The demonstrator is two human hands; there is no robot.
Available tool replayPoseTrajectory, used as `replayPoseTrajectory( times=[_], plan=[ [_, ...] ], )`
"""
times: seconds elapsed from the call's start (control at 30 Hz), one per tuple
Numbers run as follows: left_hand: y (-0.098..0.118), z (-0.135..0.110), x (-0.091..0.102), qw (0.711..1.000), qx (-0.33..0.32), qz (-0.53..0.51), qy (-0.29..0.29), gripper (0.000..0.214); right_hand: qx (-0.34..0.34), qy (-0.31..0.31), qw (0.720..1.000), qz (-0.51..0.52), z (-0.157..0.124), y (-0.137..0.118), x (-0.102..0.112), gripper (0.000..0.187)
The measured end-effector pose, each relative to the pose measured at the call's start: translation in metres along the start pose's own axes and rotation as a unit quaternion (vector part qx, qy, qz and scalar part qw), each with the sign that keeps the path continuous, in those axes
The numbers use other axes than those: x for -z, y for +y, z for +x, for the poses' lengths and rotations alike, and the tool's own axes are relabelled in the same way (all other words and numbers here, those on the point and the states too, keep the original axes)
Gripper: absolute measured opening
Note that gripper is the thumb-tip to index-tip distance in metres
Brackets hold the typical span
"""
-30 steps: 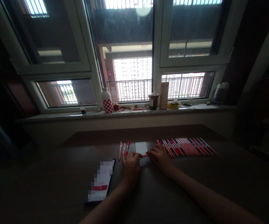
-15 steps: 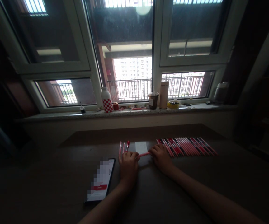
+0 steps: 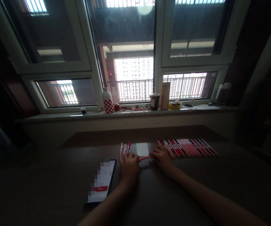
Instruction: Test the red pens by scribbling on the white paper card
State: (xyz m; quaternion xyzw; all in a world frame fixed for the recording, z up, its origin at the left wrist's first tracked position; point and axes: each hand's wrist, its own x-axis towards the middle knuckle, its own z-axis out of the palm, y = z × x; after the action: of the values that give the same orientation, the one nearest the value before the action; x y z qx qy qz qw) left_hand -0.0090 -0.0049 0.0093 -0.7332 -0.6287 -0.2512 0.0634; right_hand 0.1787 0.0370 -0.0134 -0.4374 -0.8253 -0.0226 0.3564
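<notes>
Between my two hands a pink pen is held sideways, just above the dark table. My left hand is closed on its left end, and my right hand grips the right end with the fingertips. Right behind the pen lies a small white paper. A few pens, pink and red, lie beyond my left hand, which partly hides them. To the right, past my right hand, several pink, red and black pens lie side by side in a long row.
A phone with a lit screen lies left of my left forearm. On the windowsill beyond the table stand a checkered bottle, a drink cup, a tall tumbler and a yellow tape roll.
The pen's left end has dipped slightly, and my right fingers have shifted a little to the left along it. Both hands stay in nearly the same place.
</notes>
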Motion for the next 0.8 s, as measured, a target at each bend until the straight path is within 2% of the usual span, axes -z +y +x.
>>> replayPoseTrajectory(
  times=[0.23,0.8],
  plan=[
    [0.0,-0.0001,0.0002,1.0,-0.002,-0.008,0.007,0.023,-0.009,0.004,0.999,0.034,0.0001,0.0067,-0.0027,0.013],
    [0.0022,0.0008,0.0019,1.0,-0.004,0.008,0.014,0.027,-0.028,0.026,0.999,0.018,0.001,0.0002,-0.001,0.013]
  ],
)
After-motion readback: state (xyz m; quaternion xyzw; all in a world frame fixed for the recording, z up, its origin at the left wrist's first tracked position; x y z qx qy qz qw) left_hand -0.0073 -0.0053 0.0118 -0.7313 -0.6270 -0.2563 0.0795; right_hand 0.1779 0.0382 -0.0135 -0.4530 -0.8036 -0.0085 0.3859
